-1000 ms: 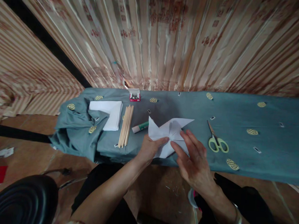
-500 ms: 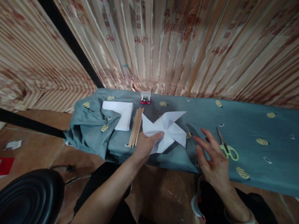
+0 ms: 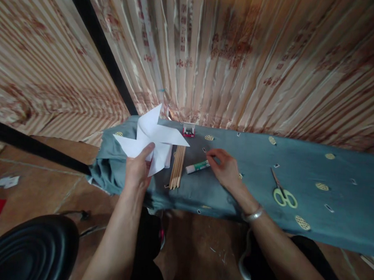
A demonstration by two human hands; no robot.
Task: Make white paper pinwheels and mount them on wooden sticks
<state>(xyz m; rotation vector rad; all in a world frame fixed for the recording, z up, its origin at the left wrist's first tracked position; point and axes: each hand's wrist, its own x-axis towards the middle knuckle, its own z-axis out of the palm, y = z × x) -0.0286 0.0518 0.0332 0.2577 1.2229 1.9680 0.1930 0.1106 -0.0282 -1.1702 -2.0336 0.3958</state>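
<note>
My left hand (image 3: 138, 166) pinches a white paper pinwheel (image 3: 149, 134), thumb on top near its centre, and holds it above the left part of the cloth-covered table. Beneath the pinwheel, folded white paper (image 3: 167, 156) is mostly hidden. My right hand (image 3: 225, 167) is closed in a pinch beside the right end of a green and white glue stick (image 3: 197, 167). Whether its fingers grip the stick or something small cannot be made out. Several thin wooden sticks (image 3: 177, 168) lie bundled between the two hands.
A small red open box (image 3: 188, 130) with shiny bits inside stands at the back edge by the curtain (image 3: 228, 75). Green-handled scissors (image 3: 283, 193) lie on the grey-green cloth (image 3: 353, 199) at right. A black round stool (image 3: 27, 248) is at lower left.
The pinwheel has moved left in my left hand, uncovering the glue stick. My right hand has come left from near the scissors, its spread fingers now drawn into a pinch.
</note>
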